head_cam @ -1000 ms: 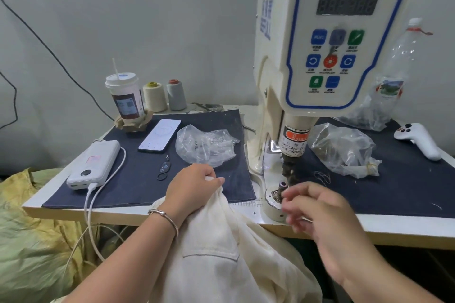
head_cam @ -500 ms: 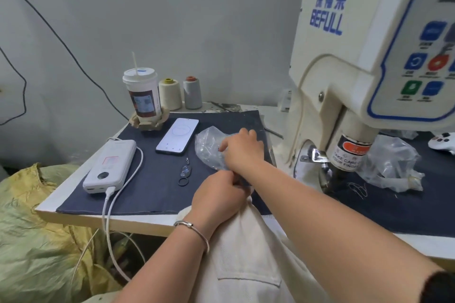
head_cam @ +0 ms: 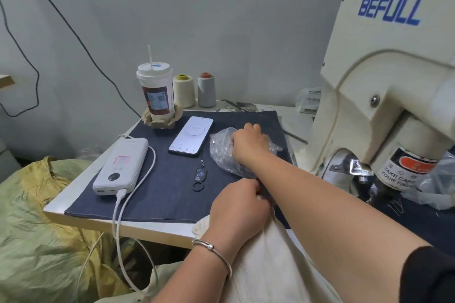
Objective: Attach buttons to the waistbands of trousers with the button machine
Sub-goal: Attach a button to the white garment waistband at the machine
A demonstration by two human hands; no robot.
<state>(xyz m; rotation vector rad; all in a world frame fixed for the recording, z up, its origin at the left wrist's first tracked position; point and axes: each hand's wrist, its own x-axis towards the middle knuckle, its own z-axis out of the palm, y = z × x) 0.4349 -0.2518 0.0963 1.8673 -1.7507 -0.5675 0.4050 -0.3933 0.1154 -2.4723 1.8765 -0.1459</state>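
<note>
On dark mat, right hand fingers in clear button bag, grip unclear, left hand gripping cream trousers

Cream trousers lie against a navy cloth mat; the button machine is ivory with blue lettering and an orange-red warning label, the power bank white, thread cones pale yellow and grey, the sack yellow-green

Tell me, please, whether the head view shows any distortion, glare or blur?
Head view: wide-angle bending curves the button machine and table edge; soft, even light, faint shadows; glints on the plastic bag; both hands fairly sharp.
</note>
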